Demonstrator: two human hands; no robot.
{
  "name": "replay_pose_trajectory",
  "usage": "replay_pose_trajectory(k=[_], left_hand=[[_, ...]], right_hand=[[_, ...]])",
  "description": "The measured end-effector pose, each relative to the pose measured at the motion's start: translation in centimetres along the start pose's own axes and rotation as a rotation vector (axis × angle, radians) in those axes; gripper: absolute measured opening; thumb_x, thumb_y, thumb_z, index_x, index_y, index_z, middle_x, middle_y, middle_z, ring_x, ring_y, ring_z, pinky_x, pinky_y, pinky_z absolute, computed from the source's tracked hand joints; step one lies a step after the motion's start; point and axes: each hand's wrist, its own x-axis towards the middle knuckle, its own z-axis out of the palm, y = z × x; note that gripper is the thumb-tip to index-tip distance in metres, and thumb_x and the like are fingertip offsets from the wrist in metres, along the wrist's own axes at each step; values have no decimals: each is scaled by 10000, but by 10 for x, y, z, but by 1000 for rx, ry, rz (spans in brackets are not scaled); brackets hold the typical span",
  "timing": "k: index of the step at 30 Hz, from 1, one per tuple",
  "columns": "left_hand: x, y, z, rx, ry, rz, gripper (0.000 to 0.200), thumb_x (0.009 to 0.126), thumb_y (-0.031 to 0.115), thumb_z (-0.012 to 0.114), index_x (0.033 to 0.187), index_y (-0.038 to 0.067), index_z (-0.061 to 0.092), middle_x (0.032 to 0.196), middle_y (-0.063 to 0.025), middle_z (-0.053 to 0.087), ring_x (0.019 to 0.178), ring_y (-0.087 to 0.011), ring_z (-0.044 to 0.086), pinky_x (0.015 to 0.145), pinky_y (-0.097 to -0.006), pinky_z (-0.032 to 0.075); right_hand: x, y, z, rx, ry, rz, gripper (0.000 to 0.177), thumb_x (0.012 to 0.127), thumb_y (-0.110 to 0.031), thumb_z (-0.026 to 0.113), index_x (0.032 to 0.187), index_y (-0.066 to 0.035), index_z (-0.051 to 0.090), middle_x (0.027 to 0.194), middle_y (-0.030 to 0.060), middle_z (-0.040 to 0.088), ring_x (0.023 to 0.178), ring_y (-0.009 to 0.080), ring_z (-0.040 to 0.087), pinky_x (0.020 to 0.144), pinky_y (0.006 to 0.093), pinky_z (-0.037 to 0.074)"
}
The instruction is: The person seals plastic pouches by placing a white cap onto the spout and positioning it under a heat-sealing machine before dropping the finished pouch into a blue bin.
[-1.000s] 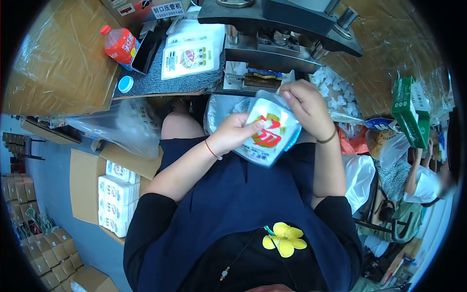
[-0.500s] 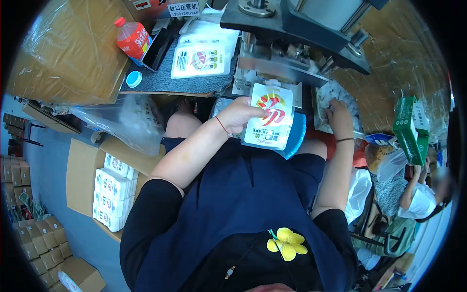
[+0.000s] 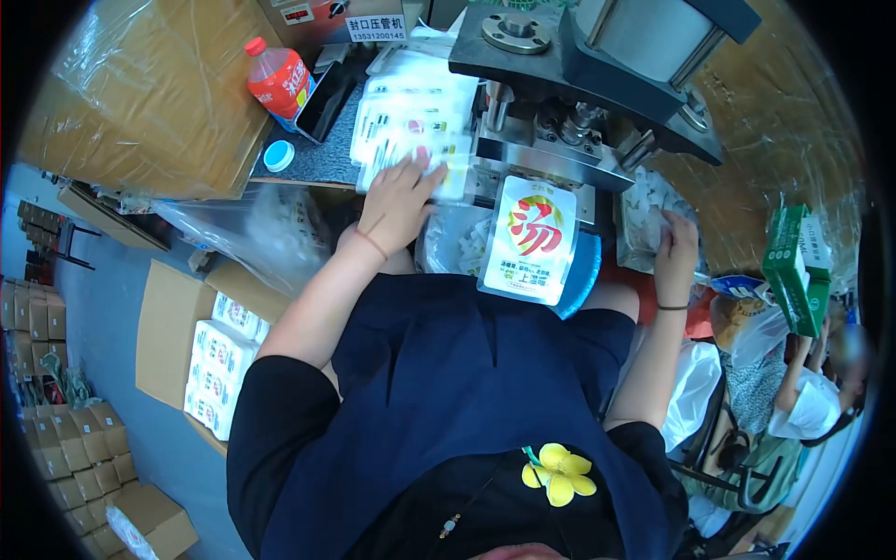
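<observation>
Left hand (image 3: 401, 203), fingers spread open over glossy overlapping pouches (image 3: 411, 112) at the front right corner of the worktop (image 3: 315, 163), right hand (image 3: 679, 254), fingers curled at knobbly white pieces (image 3: 646, 198), grip unclear, flat round-cornered pouch (image 3: 529, 241) before the metal press (image 3: 597, 58), partly covering a curved blue rim (image 3: 586, 271)

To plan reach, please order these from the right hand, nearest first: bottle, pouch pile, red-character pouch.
Head view, from the right hand:
1. Red-character pouch, to its left
2. Pouch pile, at the left hand
3. Bottle, farthest left
</observation>
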Motion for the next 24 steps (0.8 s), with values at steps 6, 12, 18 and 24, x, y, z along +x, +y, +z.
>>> replay_pose_trajectory(k=[6,12,18,24], left_hand=[[-15,13,5,-991,28,-418,211,973,129,650,1107,-12,732,958,-127,760,840,-180,725,771,-313,556],[-7,82,0,-990,-282,-374,294,935,254,766,1048,-17,756,822,-54,741,733,-57,645,676,-248,518],[-14,128,9,-1629,-577,-556,345,1028,259,656,1190,-43,689,1101,-82,741,958,-107,682,876,-280,552],[-15,150,19,-1857,-810,-596,290,988,151,695,1209,-35,675,1173,-105,729,1077,-135,674,963,-296,529]], right_hand=[[2,-86,3,425,-96,55,160,974,-56,560,1094,-8,654,1048,204,663,997,388,647,870,425,509],[25,-151,-1,811,-260,-38,138,961,-104,643,1026,17,663,960,154,690,865,297,658,805,341,523],[31,-143,0,530,-257,-262,142,961,-118,636,1004,14,665,895,137,684,905,310,660,826,386,521],[30,-107,-15,506,-456,-55,217,1001,-157,572,1144,-8,639,1035,194,666,944,379,644,839,432,516]])
